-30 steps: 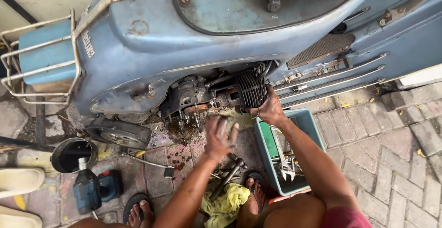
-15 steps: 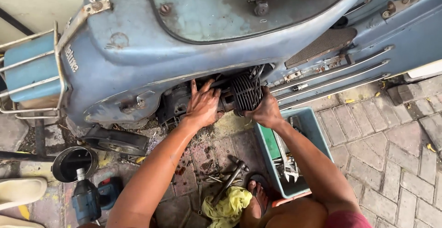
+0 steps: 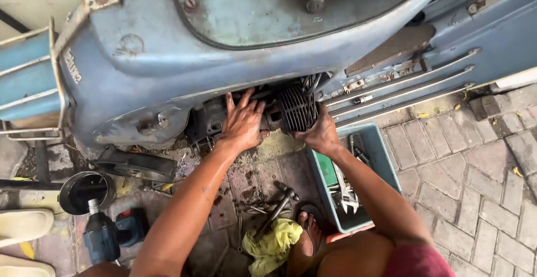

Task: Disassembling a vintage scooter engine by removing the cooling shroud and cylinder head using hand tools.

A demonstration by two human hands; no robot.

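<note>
An old blue scooter [image 3: 235, 47] fills the top of the view, its engine exposed low in the side. My left hand [image 3: 241, 123] lies flat with spread fingers on the dark engine case [image 3: 208, 121]. My right hand [image 3: 320, 134] cups the lower right side of the black finned cylinder [image 3: 296, 108]. Both forearms reach up from the bottom of the view.
A teal bin [image 3: 373, 154] with wrenches stands on the brick paving at my right. A hammer [image 3: 277, 209], loose tools and a yellow rag [image 3: 274, 243] lie by my foot. A cordless driver [image 3: 103, 238] and a black round pan [image 3: 84, 190] are at lower left.
My left hand rose from the ground tools to the engine case and now rests spread on it. My right hand stayed at the finned cylinder. The view moved closer.
</note>
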